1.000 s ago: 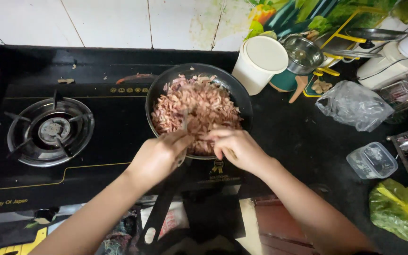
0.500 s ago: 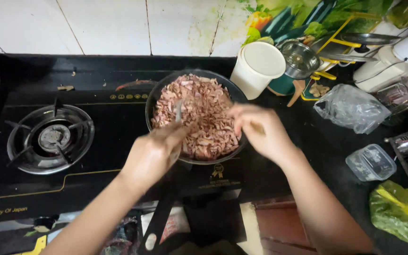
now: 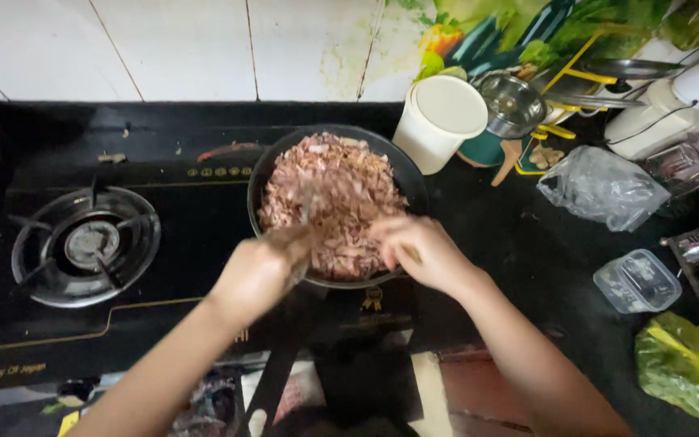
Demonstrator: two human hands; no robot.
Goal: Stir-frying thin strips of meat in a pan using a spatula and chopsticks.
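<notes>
Black counter (image 3: pixel 527 267) bears a clear plastic bag (image 3: pixel 604 188), small clear tub (image 3: pixel 637 281), probably bagged greens (image 3: pixel 685 374).

Both hands curled, forearms angled in from below

The left hand (image 3: pixel 256 271) is blurred, fingers closed in a loose fist — knuckles up, wrist bent forward. The right hand (image 3: pixel 422 252) sits just beside it, fingers curled down and inward toward the left fingertips — both forearms bare, converging from the lower corners.

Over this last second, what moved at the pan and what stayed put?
Both hands shifted over the meat: the left hand keeps gripping a utensil in the pan, and the right hand holds a thin stick. Pan, white cup and burner stayed.
</notes>
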